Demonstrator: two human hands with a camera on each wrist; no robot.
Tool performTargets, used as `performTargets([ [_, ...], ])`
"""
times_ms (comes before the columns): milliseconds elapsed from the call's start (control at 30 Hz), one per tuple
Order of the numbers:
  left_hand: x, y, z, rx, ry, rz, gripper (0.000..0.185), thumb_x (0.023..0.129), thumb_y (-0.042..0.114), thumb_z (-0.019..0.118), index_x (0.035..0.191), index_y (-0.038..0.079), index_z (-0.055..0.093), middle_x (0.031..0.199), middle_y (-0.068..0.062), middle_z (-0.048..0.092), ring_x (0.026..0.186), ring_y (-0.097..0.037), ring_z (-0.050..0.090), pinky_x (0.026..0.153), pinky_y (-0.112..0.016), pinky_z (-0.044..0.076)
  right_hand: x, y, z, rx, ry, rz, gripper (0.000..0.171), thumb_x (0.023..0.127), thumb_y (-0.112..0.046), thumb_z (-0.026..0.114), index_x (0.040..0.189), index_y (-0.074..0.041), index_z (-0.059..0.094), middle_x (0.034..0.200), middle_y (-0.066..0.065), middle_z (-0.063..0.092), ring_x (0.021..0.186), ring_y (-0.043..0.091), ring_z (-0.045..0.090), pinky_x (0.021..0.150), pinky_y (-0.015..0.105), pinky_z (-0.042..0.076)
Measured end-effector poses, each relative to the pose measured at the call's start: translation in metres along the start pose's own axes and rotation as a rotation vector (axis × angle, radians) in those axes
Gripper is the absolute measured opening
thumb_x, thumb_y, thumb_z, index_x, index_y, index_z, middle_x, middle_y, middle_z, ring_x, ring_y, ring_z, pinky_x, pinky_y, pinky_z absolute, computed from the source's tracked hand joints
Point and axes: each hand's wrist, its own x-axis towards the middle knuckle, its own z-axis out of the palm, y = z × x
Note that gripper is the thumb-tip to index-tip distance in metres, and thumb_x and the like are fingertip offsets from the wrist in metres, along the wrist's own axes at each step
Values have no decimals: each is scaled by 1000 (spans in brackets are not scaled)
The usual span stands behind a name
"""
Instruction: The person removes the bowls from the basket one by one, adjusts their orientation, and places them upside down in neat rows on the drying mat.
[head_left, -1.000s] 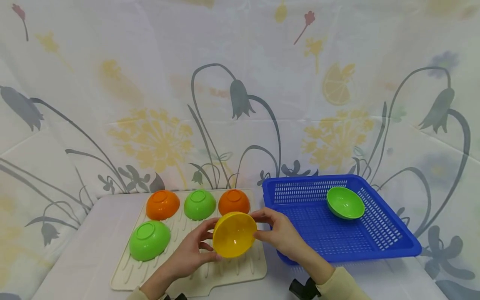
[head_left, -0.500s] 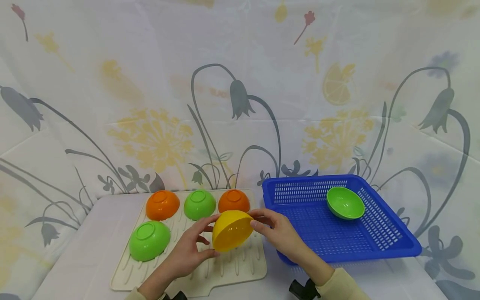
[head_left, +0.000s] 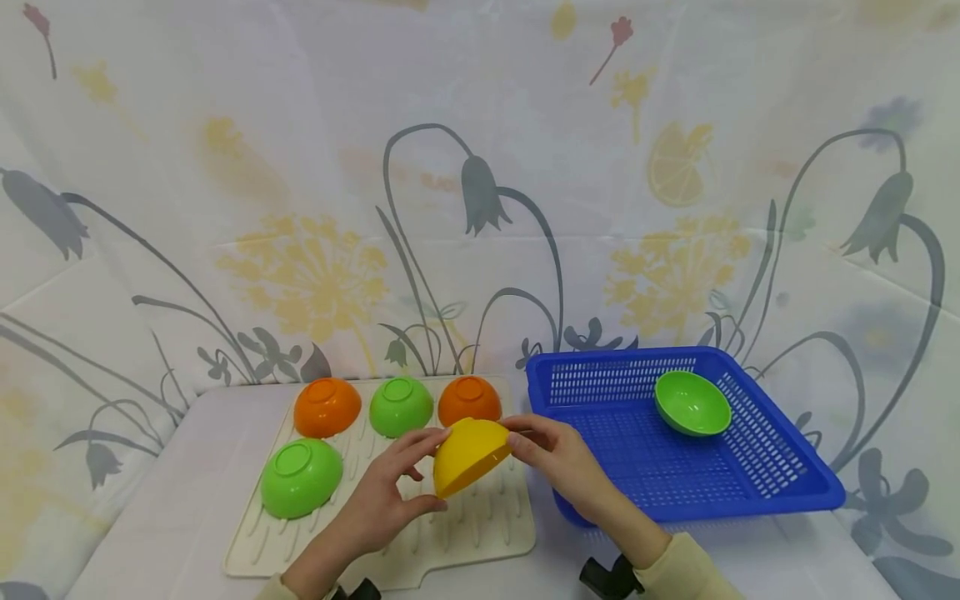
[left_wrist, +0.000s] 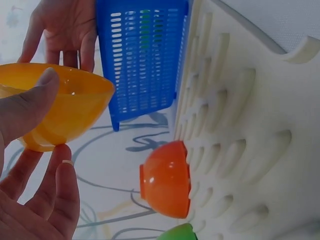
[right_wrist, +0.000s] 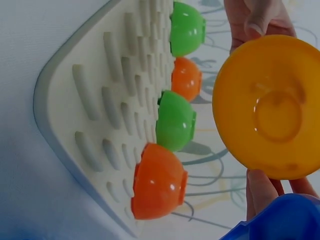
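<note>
Two hands hold a yellow bowl (head_left: 470,456) in the air above the front right part of a drying mat (head_left: 480,533). Left hand (head_left: 390,492) comes up from below w/ palm turned toward the bowl; thumb lies on the bowl's outer wall, fingers curl under near its foot ring, so this grip pinches the bowl. Right hand (head_left: 558,462) reaches in from the right, wrist low, fingertips curled onto the far rim; this grip also pinches the bowl, opposite the left.

Bowl is tilted: in the head view the rim runs as a slanted line from upper left to lower right, w/ the rounded underside facing the camera and left hand, mouth facing up and away toward the right hand. Right wrist view looks straight into the round mouth, w/ a ring-shaped bottom.

Bowl is smooth, glossy plastic, slightly see-through at the wall. Mat is cream, matte, w/ rows of raised ribs; four bowls sit mouth-down on it: an orange bowl (head_left: 326,407), a green bowl (head_left: 401,406), a 2nd orange bowl (head_left: 468,400) in the back row, and a 2nd green bowl (head_left: 302,477) front left. Right of the mat, just beside it, a blue basket (head_left: 780,492) of slotted plastic holds a tilted 3rd green bowl (head_left: 692,404). All rest on a tabletop (head_left: 180,517) under a white flower-print cloth.
</note>
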Motion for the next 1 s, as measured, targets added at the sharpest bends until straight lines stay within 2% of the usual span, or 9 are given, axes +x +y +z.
performTargets([
  [167, 2, -1, 0, -10, -11, -106, 84, 74, 11, 89, 147, 22, 50, 140, 0, 56, 110, -22, 61, 79, -37, 57, 1, 2, -3, 45, -18, 1, 40, 102, -29, 59, 131, -2, 62, 120, 12, 67, 110, 26, 63, 101, 43, 49],
  [367, 2, -6, -1, -92, -53, -232, 69, 79, 16, 85, 141, 5, 56, 115, -8, 72, 91, -15, 71, 73, -27, 58, 1, 1, -3, 71, -19, -15, 40, 101, -27, 60, 131, -1, 61, 120, 13, 67, 112, 27, 62, 101, 43, 48],
  [500, 3, -7, -1, -169, -77, -255, 66, 83, 9, 81, 143, 3, 53, 120, -15, 69, 90, -16, 71, 75, -27, 59, 2, 2, -2, 72, 0, -11, 40, 98, -26, 64, 130, -1, 62, 124, 14, 65, 116, 28, 60, 99, 36, 50],
  [667, 4, -6, 1, -243, -92, -257, 71, 83, 6, 80, 146, 2, 49, 133, -21, 60, 99, -24, 69, 78, -29, 59, 1, 3, -1, 69, 15, -17, 39, 95, -22, 69, 128, -2, 63, 126, 14, 64, 118, 30, 58, 94, 29, 52],
  [900, 2, -1, 6, -294, -101, -321, 90, 78, 30, 86, 152, 6, 40, 136, -14, 55, 110, -28, 61, 85, -28, 56, 1, 3, -1, 110, 12, -43, 40, 92, -18, 73, 126, 0, 64, 126, 15, 62, 123, 33, 54, 94, 29, 52],
  [1000, 1, 1, 9, -334, -87, -339, 93, 78, 34, 85, 153, 6, 37, 137, -14, 53, 114, -30, 59, 86, -29, 56, 2, 2, 0, 142, 2, -60, 42, 90, -15, 74, 126, 2, 62, 128, 18, 60, 125, 35, 53, 96, 30, 51],
])
